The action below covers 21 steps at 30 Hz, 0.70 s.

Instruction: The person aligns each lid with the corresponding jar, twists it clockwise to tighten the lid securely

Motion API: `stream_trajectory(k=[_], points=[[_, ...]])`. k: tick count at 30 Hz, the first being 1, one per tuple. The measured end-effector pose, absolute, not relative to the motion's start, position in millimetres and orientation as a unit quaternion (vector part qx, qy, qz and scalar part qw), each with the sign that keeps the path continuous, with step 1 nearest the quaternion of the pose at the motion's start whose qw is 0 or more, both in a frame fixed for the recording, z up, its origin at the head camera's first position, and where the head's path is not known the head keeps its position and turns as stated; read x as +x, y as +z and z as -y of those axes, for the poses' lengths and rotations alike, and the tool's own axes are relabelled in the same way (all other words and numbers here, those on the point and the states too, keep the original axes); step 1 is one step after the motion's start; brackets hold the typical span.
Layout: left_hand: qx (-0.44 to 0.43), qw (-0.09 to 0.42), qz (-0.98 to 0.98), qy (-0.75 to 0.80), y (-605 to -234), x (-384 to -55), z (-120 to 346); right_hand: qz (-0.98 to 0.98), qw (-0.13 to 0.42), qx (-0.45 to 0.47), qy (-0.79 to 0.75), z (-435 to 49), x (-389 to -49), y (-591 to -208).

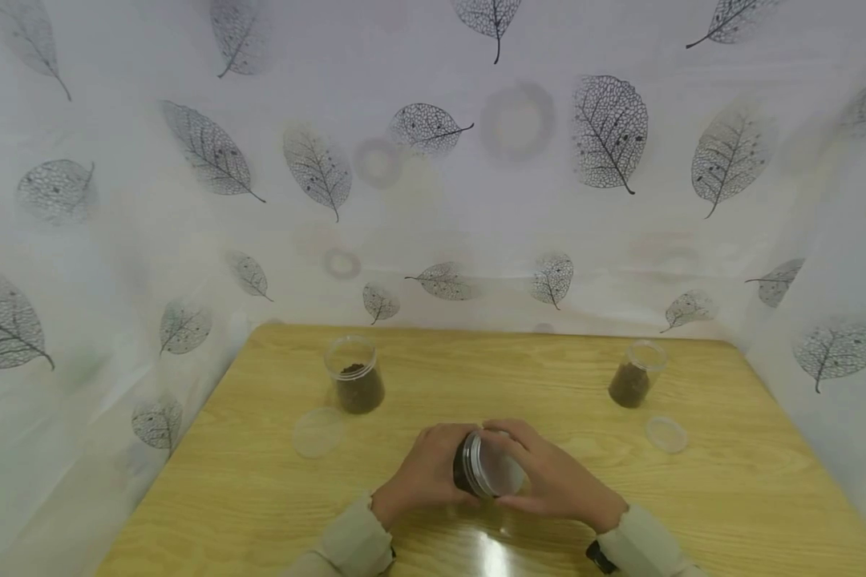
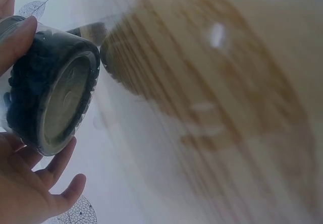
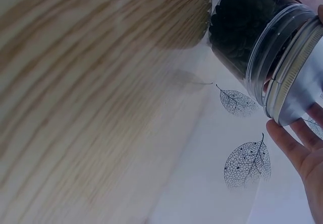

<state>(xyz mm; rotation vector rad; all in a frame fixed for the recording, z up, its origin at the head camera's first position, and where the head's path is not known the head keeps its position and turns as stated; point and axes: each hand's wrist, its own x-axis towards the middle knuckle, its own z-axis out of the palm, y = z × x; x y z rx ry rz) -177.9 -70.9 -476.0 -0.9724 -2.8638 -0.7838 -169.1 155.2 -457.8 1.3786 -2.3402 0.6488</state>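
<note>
Near the front of the table, my left hand [image 1: 433,466] grips a clear jar [image 3: 245,37] filled with something dark. The jar is tipped on its side, its base facing left and its mouth facing right. My right hand [image 1: 559,478] holds a round silver lid [image 1: 503,469] by its rim, right at the jar's mouth. In the left wrist view the jar's ribbed base [image 2: 68,100] shows, with the left thumb above and fingers below. The right wrist view shows the right fingertips [image 3: 277,130] on the lid's edge.
A lidless clear jar [image 1: 361,390] partly filled with dark grains stands back left, a clear lid [image 1: 319,433] beside it. Another such jar [image 1: 629,385] stands back right, with its clear lid [image 1: 666,433] in front. Leaf-patterned sheets [image 1: 462,216] surround the wooden table [image 1: 260,497].
</note>
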Motion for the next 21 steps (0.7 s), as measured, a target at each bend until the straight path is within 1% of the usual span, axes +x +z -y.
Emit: stream_trajectory(k=[16, 21], points=[[-0.316, 0.013, 0.916, -0.245, -477.4, -177.4, 70.0, 0.829, 0.169, 0.486, 0.220, -151.0, -173.4, -465.1], [-0.317, 0.009, 0.914, -0.254, -477.8, -178.1, 71.2, 0.832, 0.159, 0.485, 0.218, -149.4, -173.6, -462.7]])
